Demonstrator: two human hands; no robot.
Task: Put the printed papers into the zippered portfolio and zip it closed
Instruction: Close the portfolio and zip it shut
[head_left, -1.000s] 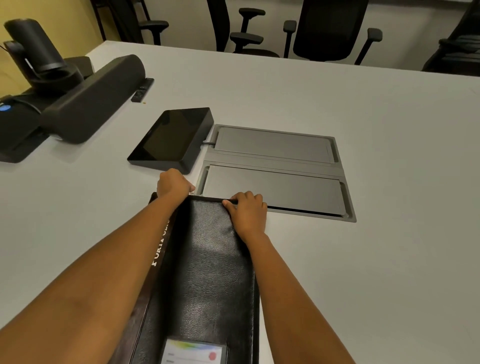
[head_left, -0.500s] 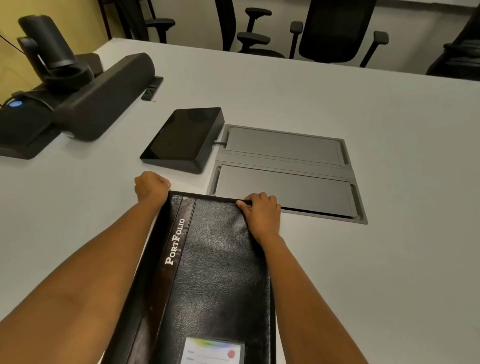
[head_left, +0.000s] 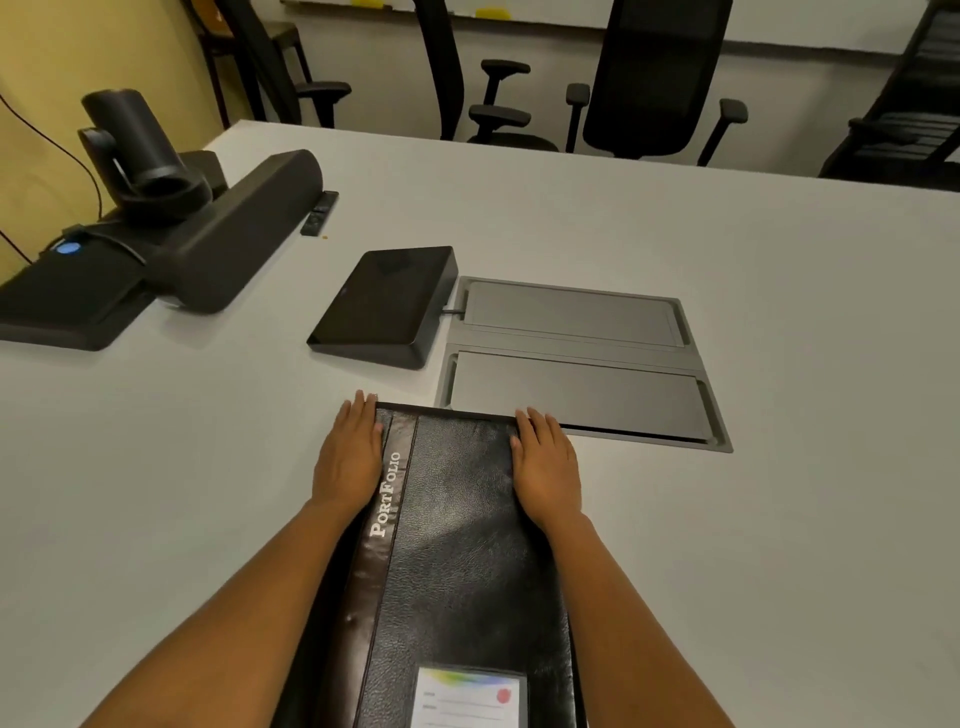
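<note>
A black leather portfolio (head_left: 457, 525) lies closed on the grey table in front of me, with "PortFolio" printed along its brown spine strip and a card window near its close end. My left hand (head_left: 349, 457) rests flat along its far left edge, fingers straight. My right hand (head_left: 545, 467) lies flat on its far right corner, fingers straight too. No printed papers are visible; whatever is inside the portfolio is hidden.
Just beyond the portfolio sits a grey flush cable box (head_left: 576, 364) with two lids. A black touch panel (head_left: 387, 306) stands left of it. A conference camera and speaker bar (head_left: 171, 228) occupy the far left. Office chairs (head_left: 660, 83) line the far edge.
Both hands have gone from curled at the portfolio's far edge to lying flat beside its far corners. The view has shifted, showing more of the portfolio.
</note>
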